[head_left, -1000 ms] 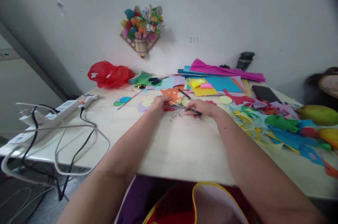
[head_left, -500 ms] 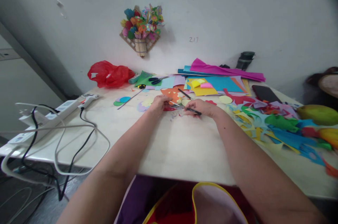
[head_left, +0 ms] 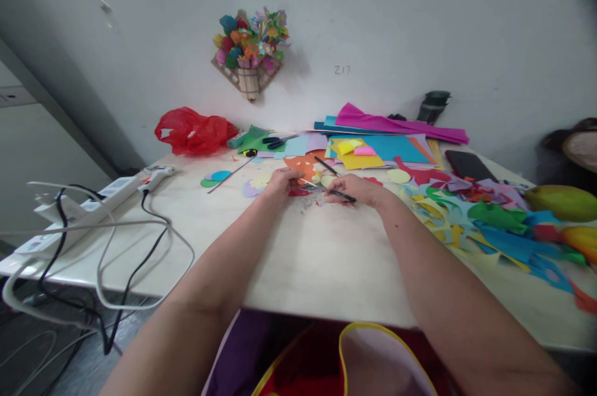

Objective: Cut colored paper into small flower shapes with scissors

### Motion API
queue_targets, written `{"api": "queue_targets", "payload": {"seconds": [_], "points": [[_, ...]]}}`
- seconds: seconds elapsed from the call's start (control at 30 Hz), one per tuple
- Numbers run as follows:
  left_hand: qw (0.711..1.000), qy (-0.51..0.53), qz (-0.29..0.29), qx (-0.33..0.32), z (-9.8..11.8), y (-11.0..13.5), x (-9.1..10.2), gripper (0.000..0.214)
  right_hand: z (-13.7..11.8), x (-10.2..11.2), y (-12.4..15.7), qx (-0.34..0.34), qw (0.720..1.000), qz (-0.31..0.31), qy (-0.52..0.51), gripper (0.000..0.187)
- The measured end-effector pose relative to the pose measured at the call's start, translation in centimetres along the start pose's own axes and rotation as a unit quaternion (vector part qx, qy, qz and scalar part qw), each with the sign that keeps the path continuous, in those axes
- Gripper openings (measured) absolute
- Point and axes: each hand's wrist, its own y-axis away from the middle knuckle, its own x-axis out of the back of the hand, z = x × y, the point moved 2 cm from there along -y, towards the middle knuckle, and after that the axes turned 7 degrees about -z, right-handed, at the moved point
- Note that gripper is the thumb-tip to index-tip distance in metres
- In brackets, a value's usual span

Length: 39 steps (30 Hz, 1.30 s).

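My right hand [head_left: 352, 189] is closed around a slim black-handled tool [head_left: 342, 196] with a thin silver front end, which points left toward my other hand. Its exact kind is too small to make out. My left hand [head_left: 281, 184] pinches with its fingertips at the silver end; what sits between them is too small to name. Under and between the hands lie tiny paper scraps [head_left: 306, 203] and a red paper piece [head_left: 298, 192]. An orange paper piece with cut-outs [head_left: 303, 166] lies just beyond. Behind my right hand rests a black pen-like stick [head_left: 326, 166].
Scissors [head_left: 275, 142] and a red plastic bag [head_left: 193, 130] lie at the back. Colored sheets [head_left: 396, 148] are stacked at back right, beside a phone [head_left: 469, 166]. Paper offcuts [head_left: 494, 216] cover the right side. A power strip [head_left: 100, 203] with cables occupies the left.
Almost nothing differs. Both hands stay in place, with the tool at nearly the same angle.
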Motion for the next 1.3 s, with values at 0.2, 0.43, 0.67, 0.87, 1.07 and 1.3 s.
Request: {"api": "queue_targets", "payload": {"seconds": [0.2, 0.43, 0.67, 0.87, 1.07, 1.3], "points": [[1.0, 0.009, 0.007, -0.002, 0.1, 0.1, -0.1, 0.012, -0.2, -0.1, 0.0, -0.003, 1.0, -0.002, -0.002, 0.036], [1.0, 0.004, 0.012, -0.001, 0.3, 0.2, -0.3, 0.011, -0.4, -0.3, 0.0, -0.022, 1.0, -0.007, 0.0, 0.039], [1.0, -0.001, 0.013, -0.005, 0.5, 0.4, -0.4, 0.01, -0.9, -0.5, 0.1, -0.026, 1.0, 0.0, -0.014, 0.039], [1.0, 0.013, 0.02, -0.017, 0.3, 0.2, -0.2, 0.01, -1.6, -0.8, 0.2, -0.048, 0.998, 0.022, -0.019, 0.037], [0.999, 0.022, 0.023, -0.033, 0.1, -0.1, 0.1, 0.01, -1.8, -1.0, 0.2, -0.052, 0.998, 0.031, -0.014, 0.035], [0.999, 0.02, 0.028, -0.04, 0.2, -0.2, 0.3, 0.01, -1.4, -0.8, 0.1, -0.038, 0.999, 0.022, 0.009, 0.03]]}}
